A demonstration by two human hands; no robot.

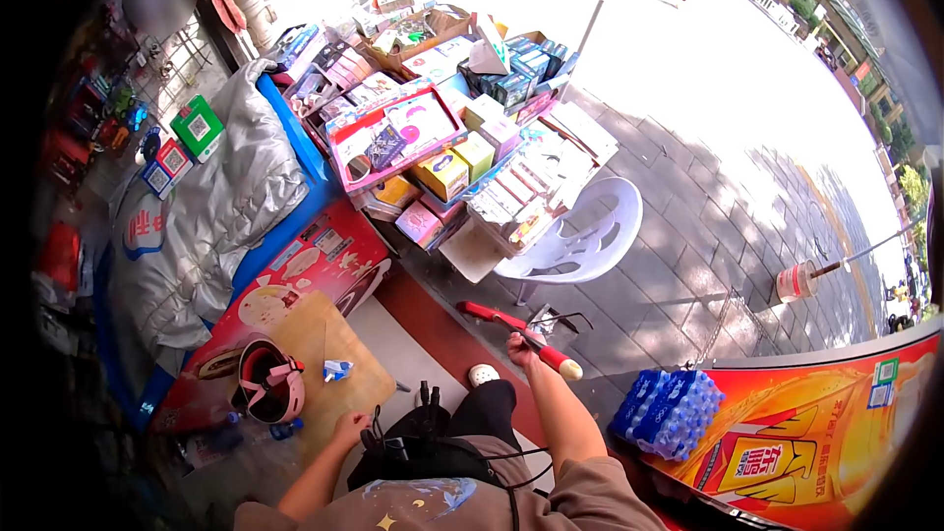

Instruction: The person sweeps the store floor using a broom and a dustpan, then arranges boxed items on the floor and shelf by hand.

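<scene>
My right hand (523, 346) is closed around a long red stick-like tool (492, 315) with a pale rounded end, held out over the step. My left hand (351, 427) is low beside my lap, near the edge of a brown board (344, 364); its fingers are too small to make out. On that board lies a small blue and white packet (337, 371). A pink and black helmet (270, 381) rests at the board's left side. Just beyond the red tool, a thin dark bent rod (565, 318) shows above the paving.
Boxes of small goods (442, 138) are piled ahead, with a white plastic chair (590, 236) beside them. A silver quilted cover (211, 206) lies over a freezer at left. Shrink-wrapped bottles (669, 413) stand on an orange freezer (816, 433) at right.
</scene>
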